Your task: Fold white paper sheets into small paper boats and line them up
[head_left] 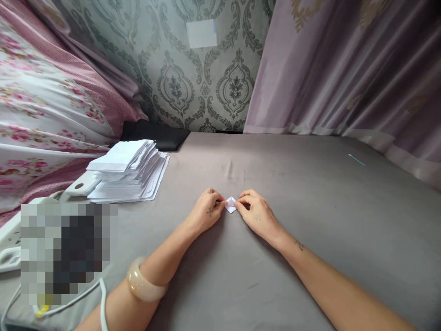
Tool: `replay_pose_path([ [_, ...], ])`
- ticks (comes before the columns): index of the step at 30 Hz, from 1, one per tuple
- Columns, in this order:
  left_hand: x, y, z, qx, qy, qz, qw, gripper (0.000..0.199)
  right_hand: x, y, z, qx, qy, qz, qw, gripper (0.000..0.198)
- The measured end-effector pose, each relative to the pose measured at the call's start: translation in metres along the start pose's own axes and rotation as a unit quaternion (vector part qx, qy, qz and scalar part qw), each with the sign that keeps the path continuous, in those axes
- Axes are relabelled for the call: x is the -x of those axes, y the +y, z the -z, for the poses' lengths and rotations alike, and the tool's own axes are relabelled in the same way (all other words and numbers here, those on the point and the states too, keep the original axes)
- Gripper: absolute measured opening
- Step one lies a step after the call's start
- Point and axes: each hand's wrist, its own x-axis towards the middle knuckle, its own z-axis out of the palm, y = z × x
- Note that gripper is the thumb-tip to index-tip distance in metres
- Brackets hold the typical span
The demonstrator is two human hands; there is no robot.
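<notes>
A small folded piece of white paper (231, 205), roughly diamond-shaped, is held between my two hands just above or on the grey cloth surface. My left hand (207, 209) pinches its left corner between thumb and fingers. On the opposite side, my right hand (257, 212) grips the right corner the same way. Creases show on the paper's face, and its side corners are hidden under my fingertips. A pale bangle (144, 280) circles my left forearm.
At the left stands a tall stack of white paper (127, 172), with a black flat item (155, 133) behind it. A white power strip (14, 225), white cables and a blurred-out object lie nearer. A thin stick (356, 159) rests far right. Curtains and a patterned wall border the surface.
</notes>
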Motion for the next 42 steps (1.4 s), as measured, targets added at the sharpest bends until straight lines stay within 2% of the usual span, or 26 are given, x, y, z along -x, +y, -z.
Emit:
replay_pose_path([
  [9, -0.004, -0.002, -0.009, -0.013, 0.025, 0.014, 0.999, 0.015, -0.01, 0.002, -0.001, -0.008, -0.023, -0.054, 0.998, 0.022],
  [18, -0.004, -0.007, -0.008, -0.026, 0.028, 0.004, 0.999, 0.011, -0.013, 0.007, 0.001, -0.001, -0.041, -0.03, 0.999, 0.024],
  [21, -0.005, -0.009, -0.011, -0.053, 0.037, -0.012, 0.998, 0.01, -0.015, 0.008, 0.005, 0.022, -0.057, -0.042, 0.997, 0.018],
  [23, -0.007, -0.01, -0.012, -0.076, 0.031, 0.0, 0.997, 0.01, -0.016, 0.008, 0.009, 0.041, -0.073, -0.049, 0.995, 0.017],
  [26, -0.007, -0.012, -0.012, -0.083, 0.013, 0.019, 0.996, 0.013, -0.016, 0.006, 0.012, 0.054, -0.096, -0.019, 0.994, 0.022],
  [28, -0.006, -0.013, -0.012, -0.071, 0.009, -0.003, 0.997, 0.012, -0.014, 0.004, 0.013, 0.055, -0.112, 0.013, 0.992, 0.028],
  [32, -0.002, -0.013, -0.01, -0.053, 0.02, -0.064, 0.996, 0.012, -0.012, 0.005, 0.012, 0.016, -0.132, 0.041, 0.99, 0.025],
  [35, -0.001, -0.005, -0.006, 0.031, -0.003, -0.056, 0.998, 0.016, -0.012, 0.005, 0.012, -0.092, -0.131, 0.007, 0.987, 0.016],
  [37, -0.001, 0.003, -0.003, 0.165, -0.005, -0.019, 0.986, 0.02, -0.011, 0.002, 0.012, -0.218, -0.116, -0.054, 0.967, 0.013],
  [38, -0.001, 0.008, -0.002, 0.243, 0.002, 0.0, 0.97, 0.027, -0.01, 0.0, 0.012, -0.288, -0.105, -0.09, 0.948, 0.015],
  [40, 0.0, 0.016, -0.001, 0.373, 0.01, 0.032, 0.927, 0.037, -0.008, -0.005, 0.011, -0.41, -0.088, -0.154, 0.895, 0.024],
  [42, 0.002, 0.022, -0.001, 0.442, 0.009, 0.061, 0.895, 0.035, -0.004, -0.01, 0.009, -0.493, -0.082, -0.195, 0.844, 0.03],
])
